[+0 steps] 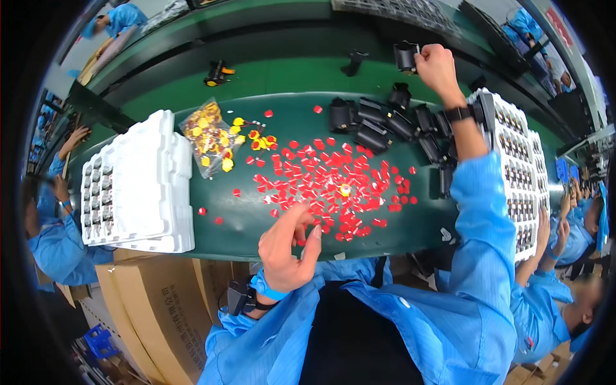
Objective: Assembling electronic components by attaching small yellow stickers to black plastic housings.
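A: Look there, the right hand (439,70) is stretched out, fingers clamped on the near-side edge of a black case (405,58), just left of the knuckles!

B: Edge grip, probably so the rest of the case sits clear of the palm. It's over the green belt (282,80); whether it rests there, I can't tell.

A: And the left hand (289,247)?

B: Curled low, thumb and finger looking a little apart. Can't say whether anything is pinched there; red pieces (314,183) spread just beyond the fingertips, loose, likely so any one is easy to pick.

A: More black cases (375,136) lie heaped nearer us than the right hand, mostly to its left, handy for that arm, I'd guess.

B: Beyond the left hand, off to its left, there's a clear bag (208,138) of yellow pieces; bagged, presumably, so they don't mix with the red. White trays (144,192) stand left of that hand, well apart.
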The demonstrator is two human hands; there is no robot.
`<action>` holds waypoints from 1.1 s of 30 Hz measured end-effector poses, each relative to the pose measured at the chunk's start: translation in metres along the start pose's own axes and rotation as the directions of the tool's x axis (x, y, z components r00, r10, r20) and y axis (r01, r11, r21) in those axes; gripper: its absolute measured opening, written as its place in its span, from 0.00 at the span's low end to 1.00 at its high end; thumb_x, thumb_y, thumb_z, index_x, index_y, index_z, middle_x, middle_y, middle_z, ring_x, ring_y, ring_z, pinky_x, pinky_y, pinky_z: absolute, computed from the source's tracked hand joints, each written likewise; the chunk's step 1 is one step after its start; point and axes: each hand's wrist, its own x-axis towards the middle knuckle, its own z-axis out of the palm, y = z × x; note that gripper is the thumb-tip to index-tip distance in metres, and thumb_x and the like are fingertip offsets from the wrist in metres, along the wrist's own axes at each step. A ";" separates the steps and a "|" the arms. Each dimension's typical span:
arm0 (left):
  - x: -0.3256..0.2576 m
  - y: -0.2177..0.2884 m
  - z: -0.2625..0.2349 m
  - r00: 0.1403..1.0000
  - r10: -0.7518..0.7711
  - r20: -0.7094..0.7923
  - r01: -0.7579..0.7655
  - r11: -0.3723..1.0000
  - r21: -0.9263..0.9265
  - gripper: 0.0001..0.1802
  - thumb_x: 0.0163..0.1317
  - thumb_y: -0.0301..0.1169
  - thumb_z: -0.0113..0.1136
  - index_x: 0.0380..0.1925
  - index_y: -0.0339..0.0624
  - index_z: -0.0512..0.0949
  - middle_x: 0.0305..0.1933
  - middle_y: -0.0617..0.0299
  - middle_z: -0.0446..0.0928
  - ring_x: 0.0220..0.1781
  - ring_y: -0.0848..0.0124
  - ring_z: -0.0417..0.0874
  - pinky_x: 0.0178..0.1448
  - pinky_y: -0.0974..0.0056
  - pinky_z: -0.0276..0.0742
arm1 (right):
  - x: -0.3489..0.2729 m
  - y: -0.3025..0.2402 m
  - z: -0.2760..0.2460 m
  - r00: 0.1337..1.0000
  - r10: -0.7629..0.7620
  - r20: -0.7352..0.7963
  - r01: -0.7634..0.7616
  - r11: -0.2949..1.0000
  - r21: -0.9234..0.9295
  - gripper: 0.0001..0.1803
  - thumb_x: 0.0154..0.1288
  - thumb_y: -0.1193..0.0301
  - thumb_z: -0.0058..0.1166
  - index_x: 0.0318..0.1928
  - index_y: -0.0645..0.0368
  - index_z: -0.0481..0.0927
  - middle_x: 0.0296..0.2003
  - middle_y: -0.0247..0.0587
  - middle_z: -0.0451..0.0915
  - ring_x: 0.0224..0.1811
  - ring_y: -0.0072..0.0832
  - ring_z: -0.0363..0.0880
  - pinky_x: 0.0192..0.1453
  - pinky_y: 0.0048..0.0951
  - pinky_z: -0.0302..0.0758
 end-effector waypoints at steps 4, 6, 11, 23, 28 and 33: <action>-0.026 -0.006 -0.022 0.998 -0.066 0.000 0.066 0.993 0.098 0.13 0.58 0.16 0.62 0.43 0.35 0.79 0.29 0.58 0.80 0.24 0.70 0.78 0.29 0.69 0.71 | 0.053 0.070 0.079 0.967 0.124 0.221 -0.081 0.978 -0.190 0.16 0.57 0.66 0.58 0.42 0.66 0.82 0.44 0.66 0.83 0.50 0.61 0.81 0.56 0.54 0.78; -0.033 -0.007 -0.039 0.994 -0.109 -0.014 0.109 0.981 0.163 0.07 0.56 0.17 0.62 0.35 0.34 0.80 0.24 0.58 0.76 0.22 0.69 0.76 0.28 0.68 0.69 | 0.040 0.069 0.098 0.948 0.182 0.261 -0.108 0.956 -0.274 0.20 0.57 0.63 0.61 0.46 0.65 0.81 0.49 0.64 0.82 0.53 0.58 0.81 0.56 0.52 0.79; -0.039 -0.015 -0.050 0.984 -0.174 -0.043 0.179 0.965 0.191 0.04 0.59 0.18 0.61 0.34 0.34 0.80 0.23 0.58 0.75 0.22 0.68 0.76 0.28 0.66 0.68 | 0.037 0.032 0.060 0.874 0.290 0.391 -0.279 0.957 -0.086 0.26 0.61 0.51 0.65 0.41 0.65 0.84 0.37 0.60 0.86 0.44 0.56 0.85 0.52 0.47 0.81; 0.073 -0.081 -0.041 0.981 -0.081 0.175 -0.034 0.820 0.571 0.07 0.65 0.30 0.60 0.35 0.37 0.76 0.24 0.50 0.79 0.26 0.52 0.82 0.29 0.52 0.73 | -0.160 -0.138 -0.103 0.982 -0.166 0.096 0.079 0.805 0.588 0.06 0.65 0.76 0.59 0.32 0.66 0.81 0.21 0.36 0.80 0.20 0.18 0.76 0.25 0.20 0.70; 0.085 -0.057 -0.002 0.920 -0.040 0.390 -0.193 0.819 0.540 0.10 0.65 0.34 0.61 0.36 0.38 0.75 0.25 0.49 0.79 0.29 0.48 0.82 0.31 0.48 0.75 | -0.228 -0.134 -0.098 0.936 -0.179 0.301 -0.039 0.800 0.598 0.03 0.63 0.80 0.61 0.33 0.66 0.80 0.21 0.40 0.81 0.19 0.23 0.79 0.22 0.23 0.71; 0.067 -0.033 0.060 0.736 -0.052 0.675 -0.335 0.838 0.430 0.10 0.61 0.31 0.60 0.33 0.34 0.75 0.21 0.46 0.78 0.25 0.49 0.83 0.28 0.48 0.77 | -0.259 -0.112 -0.075 0.939 -0.053 0.339 -0.171 0.783 0.598 0.02 0.63 0.80 0.60 0.33 0.66 0.81 0.21 0.41 0.81 0.18 0.21 0.79 0.22 0.22 0.71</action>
